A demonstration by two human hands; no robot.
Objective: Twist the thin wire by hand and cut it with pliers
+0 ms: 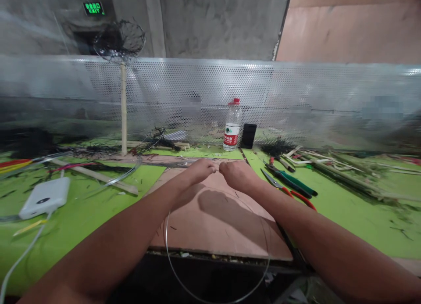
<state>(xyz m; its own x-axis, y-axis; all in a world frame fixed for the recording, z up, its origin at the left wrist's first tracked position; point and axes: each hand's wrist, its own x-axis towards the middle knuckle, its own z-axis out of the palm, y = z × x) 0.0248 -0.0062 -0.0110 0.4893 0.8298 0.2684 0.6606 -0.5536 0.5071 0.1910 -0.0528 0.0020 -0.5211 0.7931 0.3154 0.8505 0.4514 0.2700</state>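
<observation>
A thin, pale wire [166, 242] hangs in a wide loop below my hands and dips past the front edge of the pinkish board [217, 234]. My left hand [201, 170] is closed, its fingertips pinched at one end of the loop. Close beside it on the right, my right hand [239, 174] is closed too, with the wire's other side running up toward it. A narrow gap separates the fingertips, and the exact grip on the wire is hidden by the hands. Scissors with orange handles [297, 198] and green-handled pliers [292, 181] lie right of my right hand.
Behind the hands stand a water bottle [231, 130] and a black phone [249, 136]. A white power bank [46, 197] lies left on the green table [98, 207]. A wooden stick [123, 111] holds a dark wire basket shape [123, 41]. Plant stems [348, 177] lie right.
</observation>
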